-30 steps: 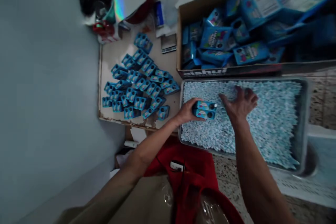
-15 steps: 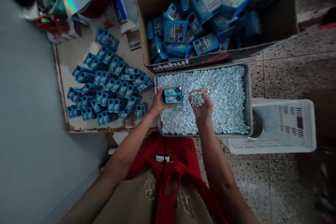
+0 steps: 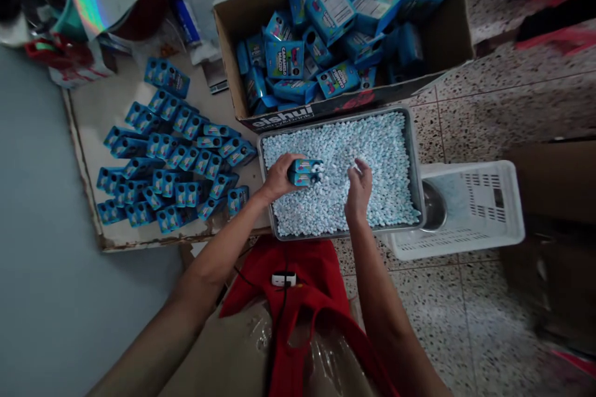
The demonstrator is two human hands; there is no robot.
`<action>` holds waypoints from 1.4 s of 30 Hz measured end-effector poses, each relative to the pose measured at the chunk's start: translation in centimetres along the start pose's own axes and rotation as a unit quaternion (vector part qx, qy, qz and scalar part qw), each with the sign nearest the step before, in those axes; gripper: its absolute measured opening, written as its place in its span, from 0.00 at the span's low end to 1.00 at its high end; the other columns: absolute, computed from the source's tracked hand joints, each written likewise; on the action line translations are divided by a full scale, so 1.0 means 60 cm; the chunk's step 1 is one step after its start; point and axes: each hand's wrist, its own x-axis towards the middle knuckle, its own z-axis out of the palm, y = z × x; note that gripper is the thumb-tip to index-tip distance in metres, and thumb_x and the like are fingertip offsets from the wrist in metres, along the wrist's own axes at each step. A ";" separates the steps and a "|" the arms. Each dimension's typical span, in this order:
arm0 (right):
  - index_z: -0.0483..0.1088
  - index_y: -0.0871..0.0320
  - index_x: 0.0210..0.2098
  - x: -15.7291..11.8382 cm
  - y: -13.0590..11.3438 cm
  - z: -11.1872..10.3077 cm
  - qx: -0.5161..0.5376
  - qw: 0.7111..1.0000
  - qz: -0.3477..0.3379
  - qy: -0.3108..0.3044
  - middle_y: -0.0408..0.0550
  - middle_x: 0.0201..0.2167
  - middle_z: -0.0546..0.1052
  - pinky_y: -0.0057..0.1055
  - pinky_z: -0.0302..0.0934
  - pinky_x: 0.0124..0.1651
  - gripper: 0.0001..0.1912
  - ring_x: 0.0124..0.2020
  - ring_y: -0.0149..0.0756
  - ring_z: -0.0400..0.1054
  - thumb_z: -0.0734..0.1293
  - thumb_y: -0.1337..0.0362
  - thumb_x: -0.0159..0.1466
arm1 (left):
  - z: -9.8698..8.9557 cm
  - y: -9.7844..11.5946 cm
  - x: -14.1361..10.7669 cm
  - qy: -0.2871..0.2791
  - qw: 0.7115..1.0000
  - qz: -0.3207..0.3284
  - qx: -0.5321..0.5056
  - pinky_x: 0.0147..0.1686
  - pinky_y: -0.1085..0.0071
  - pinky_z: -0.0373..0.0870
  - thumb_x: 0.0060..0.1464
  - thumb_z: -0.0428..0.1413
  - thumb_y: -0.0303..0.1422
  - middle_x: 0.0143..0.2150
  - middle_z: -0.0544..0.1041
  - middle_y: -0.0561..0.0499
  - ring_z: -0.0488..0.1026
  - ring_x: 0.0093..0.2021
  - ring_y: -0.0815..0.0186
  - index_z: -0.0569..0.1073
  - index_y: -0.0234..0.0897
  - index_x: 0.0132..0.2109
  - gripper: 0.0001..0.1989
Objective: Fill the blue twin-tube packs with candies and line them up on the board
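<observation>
Two small blue candy boxes (image 3: 305,172) sit side by side in my left hand (image 3: 280,178), which grips them from the left above the candy tray. White candies show at the right-hand ends of these boxes. My right hand (image 3: 359,191) is a short way to the right, over the loose candies (image 3: 382,167), with its fingers loosely bent and apart. No heap shows in it, though part of its palm is turned away. A metal tray (image 3: 418,164) holds the pale blue and white candies.
Several blue boxes (image 3: 179,155) stand grouped on the table (image 3: 88,130) at left. Behind the tray, a cardboard carton (image 3: 447,37) holds more blue boxes. A white plastic basket (image 3: 507,211) with a metal bowl (image 3: 434,206) is at right.
My right hand has turned from palm-up, and its candy heap no longer shows. The boxes in my left hand are tilted, with more candies at their ends. The whole view has shifted.
</observation>
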 end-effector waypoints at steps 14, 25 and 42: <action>0.61 0.51 0.70 0.026 -0.042 0.060 -0.129 0.938 -0.156 -0.282 0.60 0.69 0.70 0.62 0.61 0.69 0.53 0.68 0.62 0.66 0.81 0.54 0.49 | -0.010 -0.014 -0.054 0.048 0.963 -0.125 -0.232 0.50 0.53 0.81 0.37 0.76 0.57 0.54 0.80 0.43 0.81 0.52 0.49 0.67 0.43 0.61 0.49; 0.71 0.51 0.56 0.014 -0.066 0.109 -0.081 0.946 -0.179 -0.259 0.52 0.51 0.82 0.52 0.73 0.56 0.37 0.52 0.55 0.77 0.80 0.57 0.47 | -0.127 0.083 -0.038 -0.065 0.991 0.035 0.115 0.68 0.46 0.70 0.44 0.75 0.29 0.66 0.73 0.40 0.71 0.68 0.44 0.63 0.47 0.72 0.50; 0.80 0.56 0.39 0.071 -0.132 0.087 -0.030 0.994 -0.108 -0.006 0.50 0.37 0.85 0.42 0.76 0.48 0.13 0.38 0.41 0.80 0.73 0.52 0.66 | -0.462 -0.228 0.181 0.060 0.961 -0.089 0.255 0.60 0.50 0.74 0.38 0.73 0.57 0.46 0.81 0.45 0.80 0.55 0.49 0.79 0.35 0.48 0.37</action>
